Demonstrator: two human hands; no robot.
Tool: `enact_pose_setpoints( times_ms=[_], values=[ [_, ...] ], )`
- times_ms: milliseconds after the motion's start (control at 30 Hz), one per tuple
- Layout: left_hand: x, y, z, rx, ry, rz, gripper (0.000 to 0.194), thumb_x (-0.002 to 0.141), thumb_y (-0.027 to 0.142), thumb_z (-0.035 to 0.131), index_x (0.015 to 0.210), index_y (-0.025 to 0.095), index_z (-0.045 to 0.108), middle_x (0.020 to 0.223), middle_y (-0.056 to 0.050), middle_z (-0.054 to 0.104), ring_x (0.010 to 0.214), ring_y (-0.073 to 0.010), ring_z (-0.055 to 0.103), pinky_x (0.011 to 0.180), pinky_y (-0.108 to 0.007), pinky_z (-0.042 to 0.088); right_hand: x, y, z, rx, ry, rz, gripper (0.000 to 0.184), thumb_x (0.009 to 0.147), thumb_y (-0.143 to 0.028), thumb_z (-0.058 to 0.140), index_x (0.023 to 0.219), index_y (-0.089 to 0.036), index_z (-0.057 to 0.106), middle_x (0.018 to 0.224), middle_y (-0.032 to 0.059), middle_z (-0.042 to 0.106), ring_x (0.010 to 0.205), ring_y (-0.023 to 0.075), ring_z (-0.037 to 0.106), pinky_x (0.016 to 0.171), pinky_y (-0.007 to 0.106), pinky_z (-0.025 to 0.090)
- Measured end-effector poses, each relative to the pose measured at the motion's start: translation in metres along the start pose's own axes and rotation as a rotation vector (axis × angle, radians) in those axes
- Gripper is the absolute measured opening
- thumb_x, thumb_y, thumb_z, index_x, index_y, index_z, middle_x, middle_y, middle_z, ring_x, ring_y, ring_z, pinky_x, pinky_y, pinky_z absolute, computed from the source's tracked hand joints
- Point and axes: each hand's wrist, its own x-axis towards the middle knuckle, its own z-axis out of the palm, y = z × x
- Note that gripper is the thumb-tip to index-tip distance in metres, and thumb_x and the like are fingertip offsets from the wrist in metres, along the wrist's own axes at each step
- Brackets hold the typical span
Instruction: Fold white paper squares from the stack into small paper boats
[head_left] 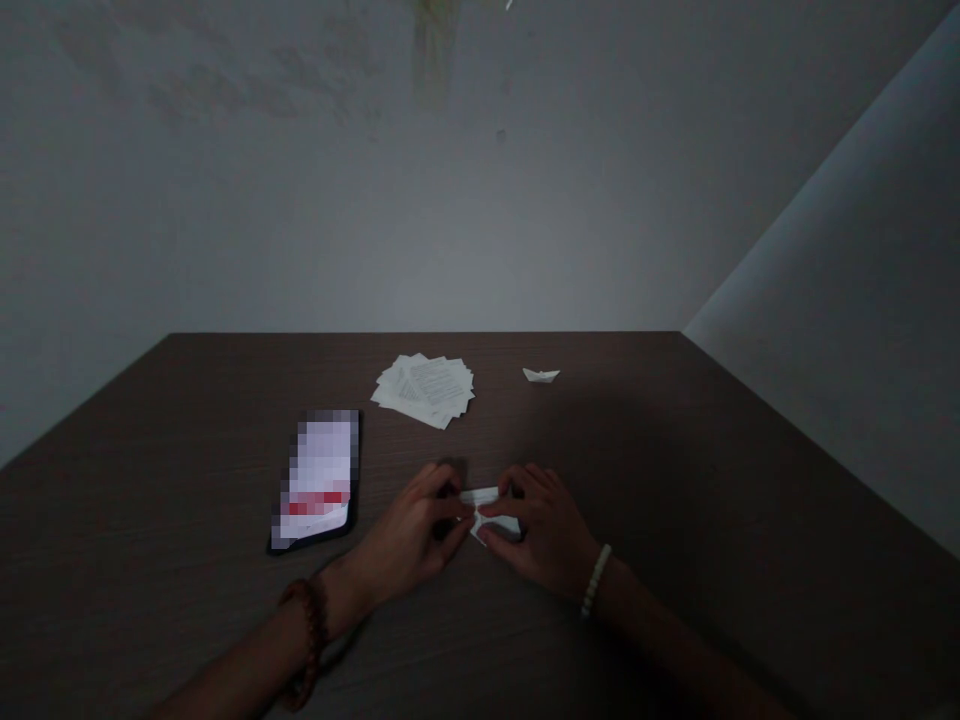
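Observation:
A small folded piece of white paper [489,495] lies low over the table between my two hands. My left hand [420,520] pinches its left side, thumb and fingers closed on it. On the right side, my right hand [544,520] grips the same paper, with thumb and index finger close to the left fingertips near its middle. The fingers cover part of the paper, so its full shape is hidden. A brown beaded bracelet circles my left wrist and a pale beaded one my right.
A phone or tablet [319,470] with a lit, blurred screen lies left of my hands. Beyond them is a fanned pile of printed paper sheets [427,388]. A small folded paper boat [541,376] sits farther right on the dark wooden table [187,430], which meets a wall behind.

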Motion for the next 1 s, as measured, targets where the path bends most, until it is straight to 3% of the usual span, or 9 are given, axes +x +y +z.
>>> enact_pose_setpoints(
  times_ms=[200, 400, 567, 767, 1000],
  values=[
    [0.001, 0.001, 0.002, 0.080, 0.019, -0.077, 0.010, 0.084, 0.025, 0.065, 0.088, 0.022, 0.074, 0.095, -0.006, 0.054, 0.093, -0.0233, 0.050, 0.080, -0.039, 0.043, -0.002, 0.004, -0.001, 0.003, -0.034, -0.037, 0.029, 0.075, -0.037, 0.074, 0.103, -0.031, 0.069, 0.105, 0.0036, 0.056, 0.097, 0.0220, 0.050, 0.082, 0.037, 0.034],
    [0.000, 0.001, 0.002, 0.110, 0.060, -0.184, 0.011, 0.079, 0.029, 0.071, 0.090, 0.026, 0.071, 0.096, -0.003, 0.057, 0.096, -0.0247, 0.050, 0.083, -0.041, 0.039, -0.005, 0.003, -0.001, 0.003, -0.031, -0.052, 0.025, 0.080, -0.038, 0.068, 0.104, -0.031, 0.068, 0.107, 0.0043, 0.055, 0.098, 0.0228, 0.049, 0.082, 0.038, 0.033],
    [0.002, 0.000, 0.002, 0.115, 0.078, -0.231, 0.015, 0.079, 0.024, 0.068, 0.094, 0.026, 0.069, 0.100, -0.003, 0.058, 0.098, -0.0256, 0.050, 0.081, -0.041, 0.037, -0.004, 0.001, -0.003, -0.023, -0.042, -0.053, 0.024, 0.081, -0.039, 0.067, 0.102, -0.029, 0.068, 0.106, 0.0050, 0.056, 0.098, 0.0232, 0.049, 0.083, 0.039, 0.032],
    [0.003, -0.006, 0.002, 0.121, 0.108, -0.207, 0.018, 0.082, 0.014, 0.057, 0.083, 0.024, 0.071, 0.096, -0.004, 0.058, 0.096, -0.0253, 0.050, 0.078, -0.040, 0.036, -0.004, 0.001, -0.003, -0.036, -0.039, -0.065, 0.024, 0.081, -0.040, 0.067, 0.103, -0.030, 0.068, 0.106, 0.0048, 0.056, 0.097, 0.0230, 0.049, 0.083, 0.038, 0.033],
    [0.002, -0.009, 0.003, 0.121, 0.134, -0.183, 0.019, 0.083, 0.015, 0.054, 0.083, 0.024, 0.071, 0.096, -0.004, 0.058, 0.095, -0.0246, 0.049, 0.077, -0.040, 0.037, -0.002, 0.000, -0.002, -0.099, -0.012, -0.123, 0.018, 0.087, -0.039, 0.062, 0.101, -0.027, 0.067, 0.102, 0.0042, 0.058, 0.095, 0.0223, 0.049, 0.081, 0.038, 0.034]
  ],
)
